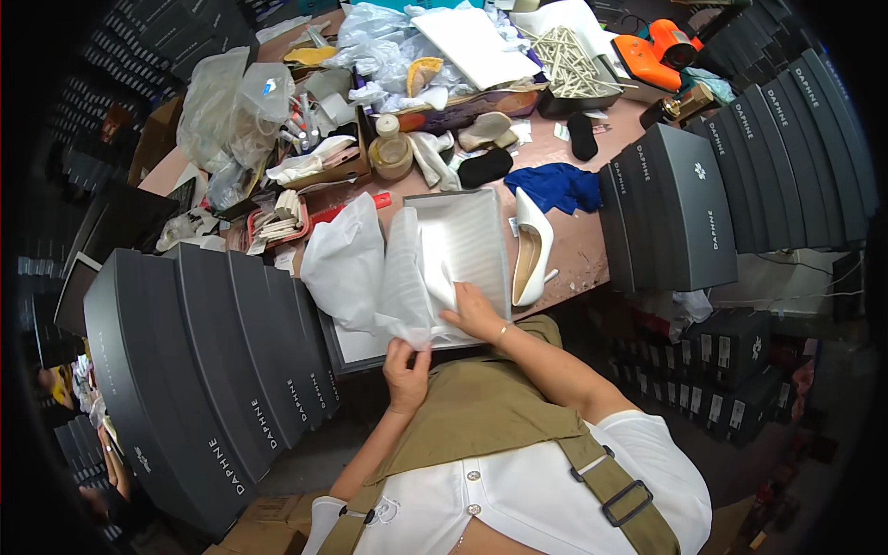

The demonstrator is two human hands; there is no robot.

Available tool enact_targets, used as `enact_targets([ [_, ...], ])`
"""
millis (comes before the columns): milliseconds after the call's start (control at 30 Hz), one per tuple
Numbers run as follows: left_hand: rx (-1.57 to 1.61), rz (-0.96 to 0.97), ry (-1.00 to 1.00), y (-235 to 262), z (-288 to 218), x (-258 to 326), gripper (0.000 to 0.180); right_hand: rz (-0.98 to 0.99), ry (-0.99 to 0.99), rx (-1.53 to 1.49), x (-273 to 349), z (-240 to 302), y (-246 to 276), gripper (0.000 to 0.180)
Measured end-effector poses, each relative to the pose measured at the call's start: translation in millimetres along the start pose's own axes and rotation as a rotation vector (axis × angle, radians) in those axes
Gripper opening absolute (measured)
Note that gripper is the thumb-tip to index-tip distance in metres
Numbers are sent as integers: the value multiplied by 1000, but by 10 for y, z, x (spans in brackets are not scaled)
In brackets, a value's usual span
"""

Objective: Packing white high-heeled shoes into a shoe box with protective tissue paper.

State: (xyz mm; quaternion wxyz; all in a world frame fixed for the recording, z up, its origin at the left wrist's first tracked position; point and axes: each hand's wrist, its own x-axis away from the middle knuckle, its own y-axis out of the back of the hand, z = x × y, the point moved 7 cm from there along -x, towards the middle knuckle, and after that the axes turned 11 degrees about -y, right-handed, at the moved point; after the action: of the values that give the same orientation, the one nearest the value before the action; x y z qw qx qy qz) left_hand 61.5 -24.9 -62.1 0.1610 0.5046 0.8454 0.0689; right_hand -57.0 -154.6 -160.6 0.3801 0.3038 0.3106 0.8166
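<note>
At the box's (359, 346) near edge, left fingers (398, 352) pinch tissue (403, 282) (nearly closed).

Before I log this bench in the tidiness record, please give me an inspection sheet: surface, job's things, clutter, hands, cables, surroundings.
Surface: pinkish worktop, marked near its front edge.
Job's things: open box with a white sheet; white shoe on the worktop, right of the box.
Clutter: plastic bags, jar, blue cloth, pale sticks.
Hands: left hand pinches the sheet; right hand touches a white item, partly hidden.
Cables: thin pale strand at right; cannot tell if a cable.
Surroundings: dark boxes stacked left and right; another person's arm far left.
</note>
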Motion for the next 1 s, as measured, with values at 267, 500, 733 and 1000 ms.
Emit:
enact_targets([
  [267, -23, 367, -279, -160, -122, -308, 34, 98, -41, -235, 307, -180, 1048, 60],
  [500, -836, 1037, -281, -1418, 239, -603, 48, -187, -145, 291, 505, -593, 1176, 58],
  [733, -283, 231, -11, -132, 393, -1502, 57, -339, -129, 106, 474, -793, 1048, 49],
  [1000, -470, 272, 242, 1055, 885, -1910, 23, -174, -266, -109, 419, -1019, 1754, 40],
])
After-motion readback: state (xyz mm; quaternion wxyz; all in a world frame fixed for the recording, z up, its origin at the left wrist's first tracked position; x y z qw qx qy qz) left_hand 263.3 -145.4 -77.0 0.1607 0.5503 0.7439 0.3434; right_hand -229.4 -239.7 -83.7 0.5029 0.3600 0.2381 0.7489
